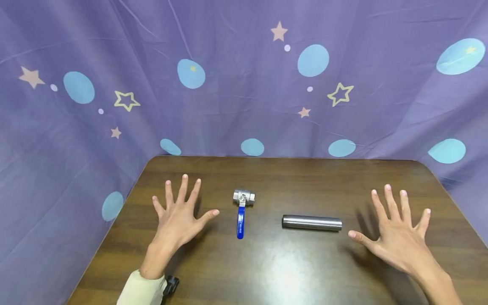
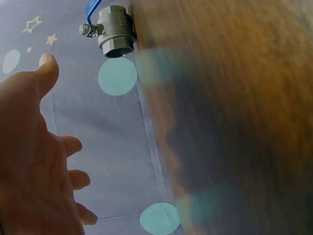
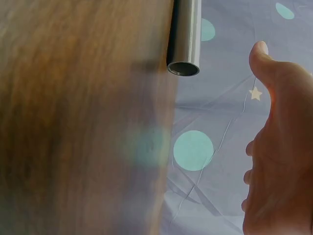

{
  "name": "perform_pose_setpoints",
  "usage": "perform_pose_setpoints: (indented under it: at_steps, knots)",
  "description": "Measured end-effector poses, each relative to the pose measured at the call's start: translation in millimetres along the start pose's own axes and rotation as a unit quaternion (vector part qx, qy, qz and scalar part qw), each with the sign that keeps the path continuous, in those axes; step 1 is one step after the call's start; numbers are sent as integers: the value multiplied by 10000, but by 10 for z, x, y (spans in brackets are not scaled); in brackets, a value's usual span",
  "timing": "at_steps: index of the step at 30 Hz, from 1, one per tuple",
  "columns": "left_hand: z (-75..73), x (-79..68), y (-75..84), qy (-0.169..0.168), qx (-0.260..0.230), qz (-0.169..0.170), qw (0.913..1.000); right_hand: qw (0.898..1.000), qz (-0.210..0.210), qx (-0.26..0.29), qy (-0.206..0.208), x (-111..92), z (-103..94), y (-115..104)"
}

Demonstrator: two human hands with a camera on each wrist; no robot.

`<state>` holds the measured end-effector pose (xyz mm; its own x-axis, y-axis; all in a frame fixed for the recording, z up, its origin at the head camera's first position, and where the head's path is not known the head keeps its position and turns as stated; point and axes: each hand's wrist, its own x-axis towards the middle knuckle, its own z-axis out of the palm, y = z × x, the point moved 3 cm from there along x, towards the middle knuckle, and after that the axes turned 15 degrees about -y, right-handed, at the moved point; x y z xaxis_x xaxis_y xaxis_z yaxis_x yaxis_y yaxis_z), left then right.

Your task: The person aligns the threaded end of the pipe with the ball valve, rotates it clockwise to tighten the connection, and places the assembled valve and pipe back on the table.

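Observation:
A metal ball valve [image 1: 244, 197] with a blue lever handle [image 1: 240, 222] lies near the middle of the table, its handle pointing toward me. To its right lies a steel pipe [image 1: 311, 223], roughly crosswise; the right wrist view shows the hollow end of this pipe [image 3: 184, 68]. My left hand [image 1: 178, 221] is spread, palm down, over the table left of the valve, its thumb toward the handle. Right of the pipe, my right hand [image 1: 400, 239] has its fingers spread too, the thumb tip close to the pipe's right end. Neither hand holds anything.
The brown wooden table [image 1: 213, 271] has rounded far corners and reflects a bright glare at the front. A purple curtain [image 1: 236, 114] with stars and blue dots hangs behind it and along the sides. A black strap piece [image 1: 171, 285] shows at the left cuff.

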<state>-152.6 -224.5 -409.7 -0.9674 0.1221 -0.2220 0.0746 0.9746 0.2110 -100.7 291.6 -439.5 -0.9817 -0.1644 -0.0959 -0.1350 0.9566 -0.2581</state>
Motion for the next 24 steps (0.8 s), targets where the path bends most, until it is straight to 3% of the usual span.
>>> perform_pose_setpoints:
  at_steps: [24]
  knots:
    - [34, 161, 129, -200, -328, 445, 9983, 9990, -426, 157, -47, 159, 60, -175]
